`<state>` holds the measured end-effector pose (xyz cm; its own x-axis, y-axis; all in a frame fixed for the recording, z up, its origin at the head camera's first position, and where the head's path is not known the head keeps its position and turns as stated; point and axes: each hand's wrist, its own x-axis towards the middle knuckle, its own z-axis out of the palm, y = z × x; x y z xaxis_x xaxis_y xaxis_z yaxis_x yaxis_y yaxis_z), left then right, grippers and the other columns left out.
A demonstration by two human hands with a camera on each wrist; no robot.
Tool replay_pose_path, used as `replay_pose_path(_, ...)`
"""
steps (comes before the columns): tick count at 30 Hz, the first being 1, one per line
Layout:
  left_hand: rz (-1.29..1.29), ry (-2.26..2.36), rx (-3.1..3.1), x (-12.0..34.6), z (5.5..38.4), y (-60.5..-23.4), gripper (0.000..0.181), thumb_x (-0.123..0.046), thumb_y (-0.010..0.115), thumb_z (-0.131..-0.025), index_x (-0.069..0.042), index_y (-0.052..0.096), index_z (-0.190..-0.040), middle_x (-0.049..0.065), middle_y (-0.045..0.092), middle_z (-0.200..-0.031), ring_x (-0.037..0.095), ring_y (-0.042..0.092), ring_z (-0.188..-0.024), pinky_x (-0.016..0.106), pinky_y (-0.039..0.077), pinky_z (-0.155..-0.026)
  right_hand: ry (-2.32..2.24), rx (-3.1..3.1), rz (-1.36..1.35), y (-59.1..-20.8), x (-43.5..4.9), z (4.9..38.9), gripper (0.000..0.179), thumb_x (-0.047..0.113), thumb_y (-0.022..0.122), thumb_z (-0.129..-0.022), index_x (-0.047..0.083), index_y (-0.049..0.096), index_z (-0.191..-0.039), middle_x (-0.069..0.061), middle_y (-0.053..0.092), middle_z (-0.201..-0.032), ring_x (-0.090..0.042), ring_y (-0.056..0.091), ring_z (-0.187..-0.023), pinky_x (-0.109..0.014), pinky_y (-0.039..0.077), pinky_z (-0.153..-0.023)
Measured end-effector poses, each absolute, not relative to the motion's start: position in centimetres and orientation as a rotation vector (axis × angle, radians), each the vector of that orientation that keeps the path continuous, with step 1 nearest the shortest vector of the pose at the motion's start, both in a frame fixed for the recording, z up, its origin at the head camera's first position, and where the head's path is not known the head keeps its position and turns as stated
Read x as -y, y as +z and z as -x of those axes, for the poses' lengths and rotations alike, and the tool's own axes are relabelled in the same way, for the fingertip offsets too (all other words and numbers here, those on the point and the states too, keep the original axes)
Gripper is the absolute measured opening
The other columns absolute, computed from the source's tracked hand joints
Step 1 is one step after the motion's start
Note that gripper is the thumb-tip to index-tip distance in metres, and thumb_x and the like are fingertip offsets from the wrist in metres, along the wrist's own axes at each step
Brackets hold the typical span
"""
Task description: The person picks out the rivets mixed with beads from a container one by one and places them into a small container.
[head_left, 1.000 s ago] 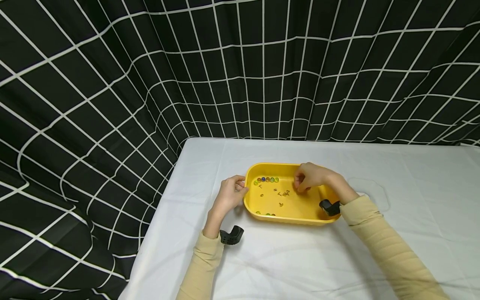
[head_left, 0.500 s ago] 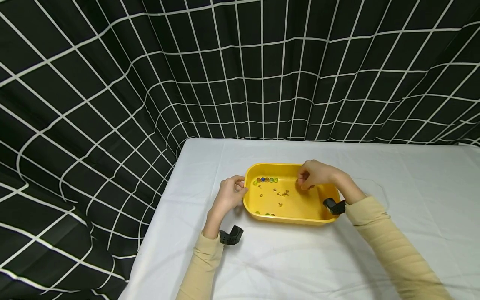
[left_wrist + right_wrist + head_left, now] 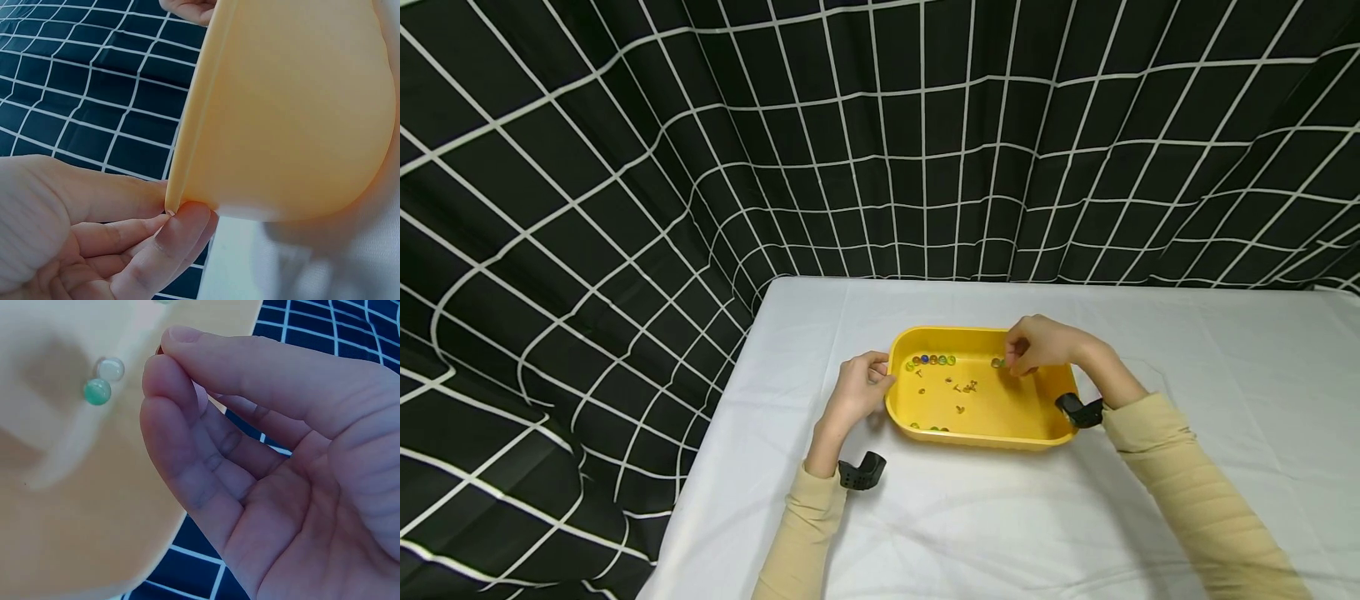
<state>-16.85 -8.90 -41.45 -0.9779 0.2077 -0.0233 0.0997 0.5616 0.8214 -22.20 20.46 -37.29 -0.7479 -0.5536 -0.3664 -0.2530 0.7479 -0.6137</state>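
My left hand (image 3: 859,387) holds the left end of a yellow plastic tray (image 3: 1011,412), its thumb and fingers pinching the rim, as the left wrist view shows. Inside the tray's far right part is my right hand (image 3: 1047,342). Its thumb and index fingertip pinch a small dark reddish-brown thing (image 3: 159,350), mostly hidden by the fingers. Beside those fingers, a green marble (image 3: 97,392) and a clear-looking marble (image 3: 110,369) lie touching on the tray floor. A row of several coloured marbles (image 3: 934,360) runs along the far left wall.
Several small gold-coloured tacks (image 3: 967,387) lie scattered over the tray's middle and left. A few more marbles (image 3: 935,429) show by the near left wall. The tray stands on a white-covered table (image 3: 970,517), with a black gridded curtain (image 3: 880,167) behind it.
My right hand has moved a little right and away from me, uncovering two marbles near the far wall. My left hand stays at the tray's rim.
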Motion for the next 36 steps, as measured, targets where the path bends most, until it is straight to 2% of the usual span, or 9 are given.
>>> replay_pose_path(36,-0.238,1.371,-2.669,8.8,17.0,-41.5,0.034,-0.002,0.062,-0.086,0.009,0.056,-0.118,0.013,0.060,-0.092,0.021,0.061,-0.083,0.026,0.052,-0.068,-0.748,-2.466,0.579,-35.7,-24.3,21.1,0.006,0.001,0.067,-0.077,0.002,0.061,-0.076,-0.002,0.055,-0.067,-0.016,0.051,-0.063,-0.025,0.049,-0.059)
